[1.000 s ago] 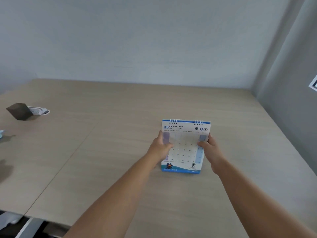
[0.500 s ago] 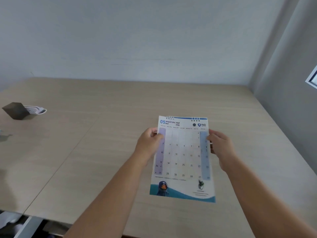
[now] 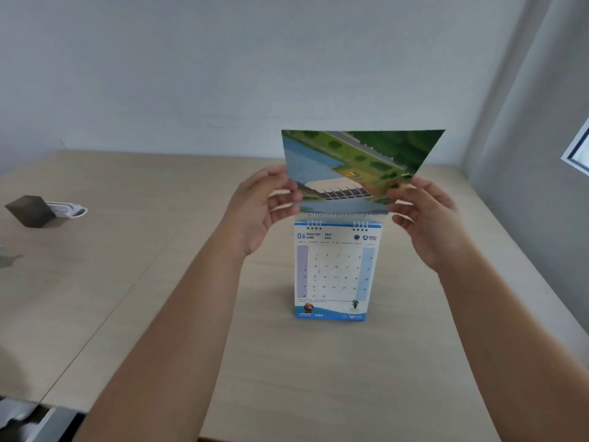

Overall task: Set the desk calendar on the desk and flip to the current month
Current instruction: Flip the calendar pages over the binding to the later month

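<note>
A desk calendar (image 3: 334, 275) stands upright on a pale wood-grain bench (image 3: 318, 378), its front sheet reading "06 JUNE 2026" beside Thai script, the number 2569 and an "RID" logo at upper right. A date grid runs to 30, and the blue bottom strip carries a cartoon figure and "1460". Above the twin wire bindings, a lifted page (image 3: 360, 167) stands raised, its reverse showing an upside-down aerial photograph of water, green land and a long structure; a line of inverted Thai lettering along its lower edge is too blurred to read. The left hand (image 3: 258, 212) has its grip pinching the page's left edge, and the right hand (image 3: 427, 215) pinches the right edge. Far left on the bench, a dark angular object (image 3: 30, 210) sits touching a white item (image 3: 68, 209).
</note>
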